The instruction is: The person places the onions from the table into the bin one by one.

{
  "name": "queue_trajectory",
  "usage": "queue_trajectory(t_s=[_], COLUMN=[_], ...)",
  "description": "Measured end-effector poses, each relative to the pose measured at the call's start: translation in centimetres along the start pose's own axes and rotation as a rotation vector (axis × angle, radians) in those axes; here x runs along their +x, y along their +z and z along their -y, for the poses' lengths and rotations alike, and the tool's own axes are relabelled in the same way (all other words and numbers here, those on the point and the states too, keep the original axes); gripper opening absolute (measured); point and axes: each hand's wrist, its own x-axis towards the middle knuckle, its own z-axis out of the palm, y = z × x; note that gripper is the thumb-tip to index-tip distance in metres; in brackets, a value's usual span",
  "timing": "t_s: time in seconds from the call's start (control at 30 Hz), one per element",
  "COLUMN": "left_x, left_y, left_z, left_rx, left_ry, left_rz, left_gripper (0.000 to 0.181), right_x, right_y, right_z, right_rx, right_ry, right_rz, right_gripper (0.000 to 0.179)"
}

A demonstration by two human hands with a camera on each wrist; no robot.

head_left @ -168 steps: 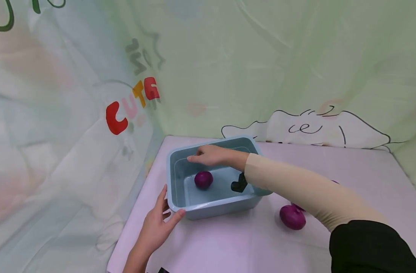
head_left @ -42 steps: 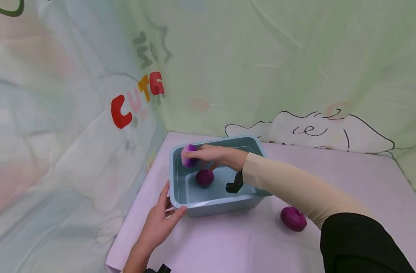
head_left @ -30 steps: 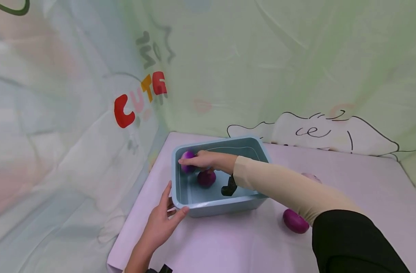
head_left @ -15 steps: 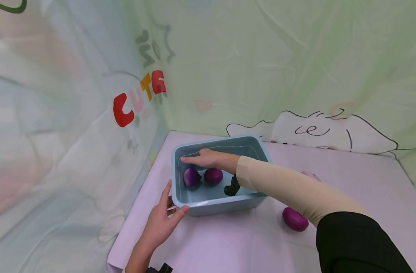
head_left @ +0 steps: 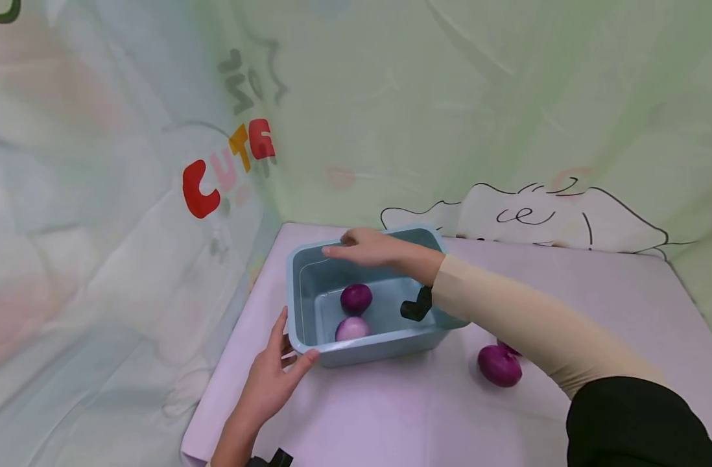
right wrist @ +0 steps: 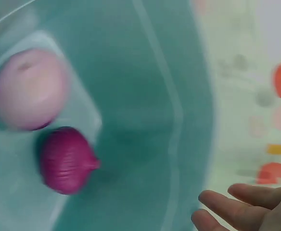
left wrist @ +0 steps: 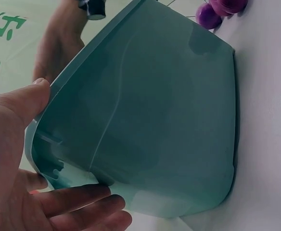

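A blue-grey plastic basin (head_left: 367, 350) stands on the table. Inside it lie a dark red onion (head_left: 356, 299) and a paler red onion (head_left: 352, 328), close together near the front wall. My left hand (head_left: 268, 383) holds the basin's near left corner, thumb at the front rim and fingers against the left side. Over the basin's back part my right hand (head_left: 367, 248) hovers, palm down, holding nothing. Its fingers (right wrist: 236, 209) are loosely extended in the right wrist view, apart from both onions.
To the right of the basin, a red onion (head_left: 500, 366) lies on the white cloth. Another red onion (head_left: 509, 347) behind it is mostly hidden by the right sleeve (head_left: 525, 318). Printed fabric walls (head_left: 344, 130) enclose the table at back and left.
My right hand carried the paler onion into the basin, let go of it, then rose toward the back rim. That onion rolled to the front wall. The left hand kept its place.
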Motion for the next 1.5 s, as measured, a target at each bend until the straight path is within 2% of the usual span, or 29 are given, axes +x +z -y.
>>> queue_trajectory(t_s=[0.27, 0.5, 0.63, 0.9, 1.07, 1.23, 1.33, 1.5], left_x=[-0.1, 0.0, -0.1, 0.0, -0.1, -0.1, -0.2, 0.0], left_y=[0.0, 0.0, -0.1, -0.2, -0.2, 0.0, 0.0, -0.2], left_z=[0.1, 0.2, 0.1, 0.1, 0.0, 0.1, 0.1, 0.2], left_rx=[-0.007, -0.002, 0.005, 0.003, -0.006, -0.014, -0.012, -0.013], left_ry=[-0.003, 0.011, 0.014, 0.02, 0.02, 0.002, -0.008, 0.013], left_rz=[0.004, 0.001, 0.001, 0.01, 0.009, 0.006, 0.005, 0.011], left_gripper=[0.101, 0.1, 0.101, 0.101, 0.101, 0.101, 0.102, 0.101], right_x=[-5.6, -10.8, -13.3, -17.0, -18.1, -19.0, -19.8, -21.5], right_y=[-4.2, -6.5, -7.3, -8.1, -7.6, -6.5, -5.7, -4.3], right_z=[0.8, -1.5, -3.7, -10.1, -14.7, -18.9, -20.3, -21.3], right_rx=[-0.056, -0.233, -0.37, -0.603, -0.702, -0.752, -0.746, -0.688], right_ry=[-0.072, -0.103, -0.054, 0.153, 0.227, 0.255, 0.252, 0.255], right_rz=[-0.137, -0.285, -0.363, -0.441, -0.416, -0.303, -0.249, -0.21], right_gripper=[0.077, 0.073, 0.076, 0.086, 0.084, 0.082, 0.083, 0.084])
